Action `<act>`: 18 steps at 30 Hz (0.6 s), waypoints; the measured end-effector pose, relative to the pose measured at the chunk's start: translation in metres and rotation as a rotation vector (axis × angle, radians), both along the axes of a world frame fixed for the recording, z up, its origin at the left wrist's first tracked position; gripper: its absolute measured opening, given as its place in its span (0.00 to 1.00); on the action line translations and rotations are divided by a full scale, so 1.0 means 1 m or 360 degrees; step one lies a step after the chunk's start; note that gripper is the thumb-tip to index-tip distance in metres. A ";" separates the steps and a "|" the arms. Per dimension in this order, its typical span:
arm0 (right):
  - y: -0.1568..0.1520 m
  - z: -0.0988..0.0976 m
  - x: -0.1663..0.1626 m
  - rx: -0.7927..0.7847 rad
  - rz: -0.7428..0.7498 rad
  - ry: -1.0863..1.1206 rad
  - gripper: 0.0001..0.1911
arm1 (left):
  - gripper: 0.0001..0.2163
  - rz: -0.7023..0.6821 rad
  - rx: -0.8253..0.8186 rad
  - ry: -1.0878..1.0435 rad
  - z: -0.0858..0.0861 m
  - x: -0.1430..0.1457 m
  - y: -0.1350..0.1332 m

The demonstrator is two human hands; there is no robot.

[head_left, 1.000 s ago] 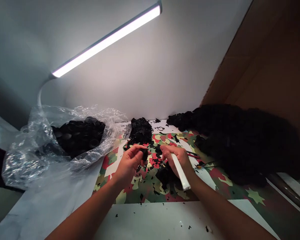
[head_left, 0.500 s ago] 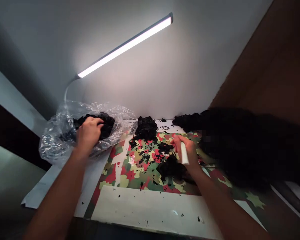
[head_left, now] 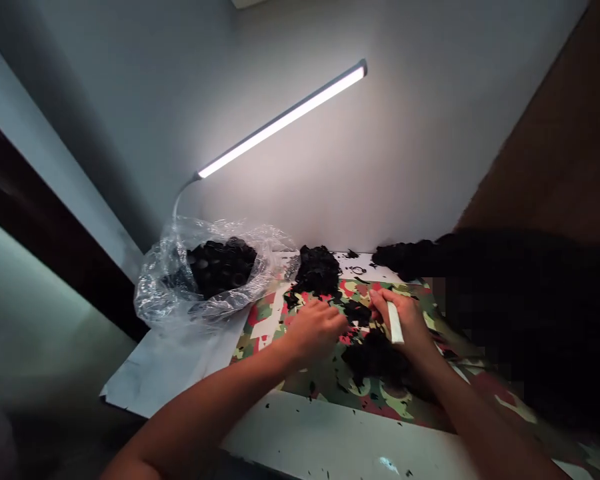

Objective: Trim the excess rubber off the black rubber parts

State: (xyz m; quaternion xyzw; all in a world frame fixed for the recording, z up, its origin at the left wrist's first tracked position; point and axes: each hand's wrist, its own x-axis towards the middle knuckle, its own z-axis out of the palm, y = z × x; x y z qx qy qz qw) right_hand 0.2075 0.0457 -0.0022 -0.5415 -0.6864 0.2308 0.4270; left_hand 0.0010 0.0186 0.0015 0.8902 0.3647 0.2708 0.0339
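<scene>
My right hand is closed around a white stick-like tool, held over a small heap of black scraps on the camouflage-patterned mat. My left hand rests on the mat just left of it, fingers curled near black pieces; whether it holds one I cannot tell. A clear plastic bag full of round black parts lies at the back left.
A lit LED bar lamp hangs over the desk. Another heap of black scraps sits by the wall. A large dark mass fills the right side. White sheets cover the front and left edge.
My left hand has come out of the plastic bag and back to the mat beside my right hand. The view has swung left and tilted.
</scene>
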 end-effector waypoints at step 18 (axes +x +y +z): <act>-0.018 0.010 -0.014 -0.0238 -0.0002 -0.0197 0.28 | 0.14 -0.0012 0.0012 -0.0231 0.007 -0.024 0.000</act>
